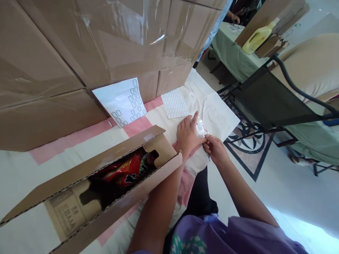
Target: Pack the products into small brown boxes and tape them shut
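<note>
My left hand reaches past the open carton, its thumb and forefinger around a small shiny white tape roll on the cloth. My right hand is closed in a pinch at the roll's near right edge, close to my left thumb; it seems to grip the tape's end, though the fingers hide most of it. To the left lies a long open cardboard box with its flaps raised. Red and black printed packets show inside it.
Taped cardboard boxes form a wall behind the table. Against them lean a partly used label sheet and a fuller label sheet. At right are a black chair, a yellow bottle and other people.
</note>
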Available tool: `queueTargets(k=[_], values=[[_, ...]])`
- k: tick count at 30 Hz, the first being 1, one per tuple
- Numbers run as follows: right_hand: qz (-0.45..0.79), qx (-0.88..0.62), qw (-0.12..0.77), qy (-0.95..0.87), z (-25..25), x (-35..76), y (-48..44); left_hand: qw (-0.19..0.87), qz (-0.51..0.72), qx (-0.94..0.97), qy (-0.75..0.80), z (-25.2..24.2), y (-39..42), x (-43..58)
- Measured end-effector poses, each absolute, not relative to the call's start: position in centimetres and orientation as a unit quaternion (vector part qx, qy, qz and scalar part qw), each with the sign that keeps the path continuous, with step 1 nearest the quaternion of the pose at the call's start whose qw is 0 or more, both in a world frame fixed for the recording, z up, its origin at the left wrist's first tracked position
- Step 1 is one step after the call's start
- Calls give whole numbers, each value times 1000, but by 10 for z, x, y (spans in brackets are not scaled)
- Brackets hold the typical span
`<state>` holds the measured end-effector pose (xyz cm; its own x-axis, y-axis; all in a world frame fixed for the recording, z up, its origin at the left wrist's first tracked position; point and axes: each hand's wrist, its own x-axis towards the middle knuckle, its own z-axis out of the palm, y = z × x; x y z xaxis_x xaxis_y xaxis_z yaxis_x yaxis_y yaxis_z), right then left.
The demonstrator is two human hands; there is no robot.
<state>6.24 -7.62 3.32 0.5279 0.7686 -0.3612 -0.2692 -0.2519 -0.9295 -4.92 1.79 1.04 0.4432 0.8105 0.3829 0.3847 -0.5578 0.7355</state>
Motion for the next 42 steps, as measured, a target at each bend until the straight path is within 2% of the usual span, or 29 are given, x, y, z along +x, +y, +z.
queueTargets(k=[18, 23, 30, 37, 42], values=[[512, -617, 568, -186, 35, 75, -80, 298, 349, 812, 361, 11, 20, -53], [542, -590, 565, -197, 30, 83, -86, 341, 312, 831, 310, 14, 25, -59], [563, -561, 567, -214, 28, 87, -91, 303, 327, 808, 384, 15, 13, -42], [567, -548, 581, -202, 29, 88, -91, 311, 345, 763, 450, 15, 0, -31], [560, -553, 584, -198, 28, 85, -91, 326, 334, 765, 443, 17, 0, -32]])
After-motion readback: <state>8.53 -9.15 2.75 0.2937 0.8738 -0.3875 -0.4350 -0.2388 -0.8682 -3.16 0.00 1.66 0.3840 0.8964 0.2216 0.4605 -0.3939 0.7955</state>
